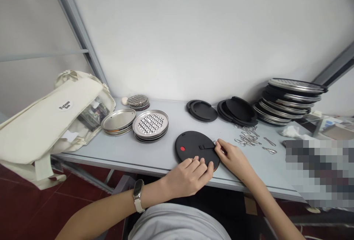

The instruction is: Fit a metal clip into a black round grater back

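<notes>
A round black plastic disc point(190, 142) with a red dot and a short slot lies on the table at its near edge. My left hand point(190, 177) rests on the disc's near rim, its bent fingers gripping it. At the disc's right edge, beside the slot, my right hand point(229, 157) is pinched closed. A bit of shiny bent wire, seemingly a small metal clip point(215, 142), shows at its fingertips; the rest is hidden by the fingers. More small metal clips point(249, 138) lie loose to the right.
Metal grater discs point(151, 124) and plain metal discs point(118, 119) are stacked at left, with smaller graters point(138, 101) behind. Black lids point(203, 111) and more black discs point(239, 110) lie at the back. A tall leaning stack point(289, 101) stands right. A cream bag point(47, 116) overhangs the left end.
</notes>
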